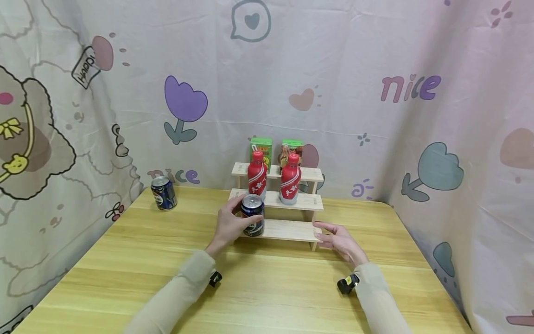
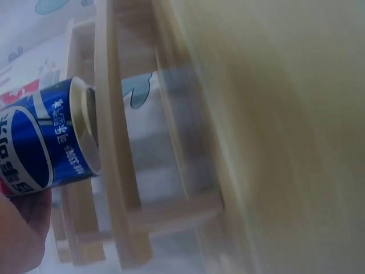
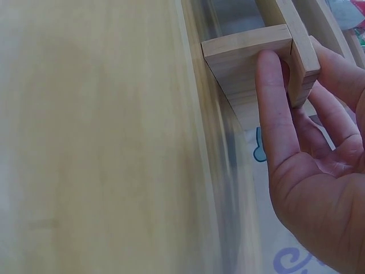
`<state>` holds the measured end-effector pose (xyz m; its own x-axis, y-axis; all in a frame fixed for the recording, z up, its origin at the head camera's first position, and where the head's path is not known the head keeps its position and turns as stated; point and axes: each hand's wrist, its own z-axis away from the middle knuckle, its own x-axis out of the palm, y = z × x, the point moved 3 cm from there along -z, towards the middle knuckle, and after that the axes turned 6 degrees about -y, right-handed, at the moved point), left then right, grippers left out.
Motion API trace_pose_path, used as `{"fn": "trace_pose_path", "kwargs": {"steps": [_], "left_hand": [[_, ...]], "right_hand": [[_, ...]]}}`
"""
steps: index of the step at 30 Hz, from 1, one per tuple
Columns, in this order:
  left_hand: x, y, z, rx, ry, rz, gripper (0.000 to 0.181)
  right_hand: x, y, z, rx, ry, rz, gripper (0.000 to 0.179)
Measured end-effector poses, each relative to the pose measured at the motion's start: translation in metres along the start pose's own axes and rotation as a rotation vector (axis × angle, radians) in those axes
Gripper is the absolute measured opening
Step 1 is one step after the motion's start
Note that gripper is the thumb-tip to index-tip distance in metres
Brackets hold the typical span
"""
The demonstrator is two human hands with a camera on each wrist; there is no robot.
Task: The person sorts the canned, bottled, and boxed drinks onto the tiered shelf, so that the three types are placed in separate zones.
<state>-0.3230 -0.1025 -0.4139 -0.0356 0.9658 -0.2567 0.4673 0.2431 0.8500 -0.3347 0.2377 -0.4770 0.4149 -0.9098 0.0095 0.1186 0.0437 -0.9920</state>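
My left hand (image 1: pixel 227 225) grips a dark blue drink can (image 1: pixel 252 210) from its left side, thumb across the front. The can stands upright at the left end of the lowest step of a three-step wooden display shelf (image 1: pixel 288 229). In the left wrist view, the bottom rim of the can (image 2: pixel 43 137) is right at the edge of the board. My right hand (image 1: pixel 340 242) holds the right end of that lowest step. Seen from the right wrist, the thumb presses the side panel (image 3: pixel 245 68) under the board while the fingers reach round its other side.
Two red bottles (image 1: pixel 257 176) with white bases stand on the middle step. Behind them, two green-topped drink cartons (image 1: pixel 267 147) are on the top step. Another blue can (image 1: pixel 164 195) stands at the table's back left. A printed curtain (image 1: pixel 333 55) hangs behind the wooden table (image 1: pixel 271 287).
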Motion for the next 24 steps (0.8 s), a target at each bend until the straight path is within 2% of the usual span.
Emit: {"fn": "trace_pose_path", "kwargs": {"steps": [5,11,14,24], "left_hand": [[0.012,-0.001,-0.002,0.027,0.017,-0.009,0.07],[0.023,0.002,-0.004,0.061,0.007,-0.009,0.065],[0.029,0.003,-0.004,0.091,0.002,0.012,0.067],[0.048,0.008,-0.003,0.101,0.0,0.053,0.077]], "right_hand": [[0.0,0.0,0.0,0.003,-0.002,0.003,0.058],[0.0,0.0,0.001,0.003,0.001,0.016,0.059],[0.0,0.0,0.001,0.004,-0.003,0.02,0.06],[0.0,0.001,0.001,0.001,0.003,-0.001,0.058]]}}
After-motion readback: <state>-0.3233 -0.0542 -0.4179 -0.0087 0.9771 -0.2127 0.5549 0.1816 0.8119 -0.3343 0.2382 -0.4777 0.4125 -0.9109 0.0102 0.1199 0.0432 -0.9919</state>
